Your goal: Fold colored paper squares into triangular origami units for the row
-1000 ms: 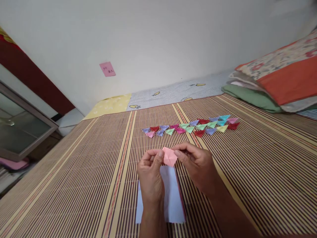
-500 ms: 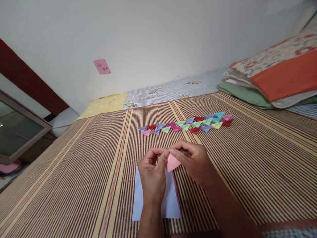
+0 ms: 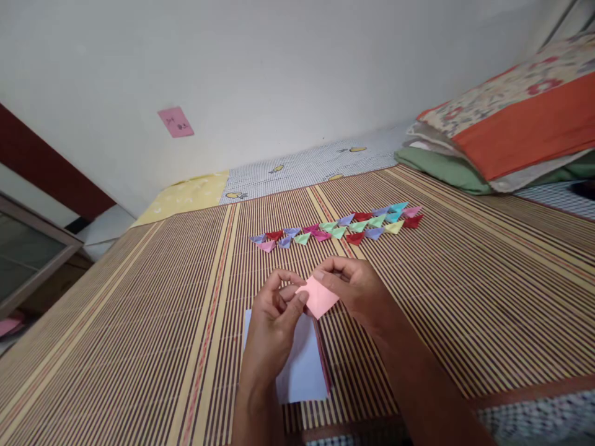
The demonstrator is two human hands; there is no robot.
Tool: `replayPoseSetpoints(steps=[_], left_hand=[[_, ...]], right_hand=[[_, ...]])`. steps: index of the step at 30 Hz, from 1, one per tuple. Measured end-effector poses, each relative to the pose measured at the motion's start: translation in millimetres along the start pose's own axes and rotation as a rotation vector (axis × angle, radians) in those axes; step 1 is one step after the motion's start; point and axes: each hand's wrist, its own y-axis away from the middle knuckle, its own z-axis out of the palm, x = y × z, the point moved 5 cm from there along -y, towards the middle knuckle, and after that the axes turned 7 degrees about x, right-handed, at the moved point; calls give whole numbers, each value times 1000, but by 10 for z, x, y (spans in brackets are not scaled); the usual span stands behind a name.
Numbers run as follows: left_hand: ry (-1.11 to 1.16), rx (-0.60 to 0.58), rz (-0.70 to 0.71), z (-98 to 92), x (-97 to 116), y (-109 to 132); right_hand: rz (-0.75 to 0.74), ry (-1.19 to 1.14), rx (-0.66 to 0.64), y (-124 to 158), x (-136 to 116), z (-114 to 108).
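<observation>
While my left hand (image 3: 274, 316) pinches the left corner of a pink folded paper (image 3: 320, 299), my right hand (image 3: 356, 288) is clamped on its upper edge. Paper held up over the striped mat (image 3: 153, 316), near the far right corner of the pale-blue paper stack (image 3: 304, 368). Strip of matting between my grip and the rows of folded paper triangles (image 3: 338, 233). Room either side: wide leftward; rightward, folded bedding (image 3: 525, 139) beyond. Brown binding (image 3: 534, 391) marks the near edge.
</observation>
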Motion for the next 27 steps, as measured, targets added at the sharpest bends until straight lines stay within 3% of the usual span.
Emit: replayPoseSetpoints(steps=[5, 9, 13, 17, 21, 27], left_hand=[[-120, -35, 34, -24, -16, -5], [-159, -78, -34, -75, -83, 0], [-123, -32, -90, -128, -123, -11], [-17, 97, -124, -216, -147, -66], [100, 215, -121, -307, -141, -110], [136, 207, -99, -339, -143, -109]], right_hand=[[-4, 34, -60, -13, -19, -52], [13, 33, -107, -10, 7, -30], [-3, 17, -126, 1, 2, 23], [-211, 214, 0, 39, -178, -27], [-532, 437, -123, 164, -411, 50], [-613, 556, -213, 238, -439, 213]])
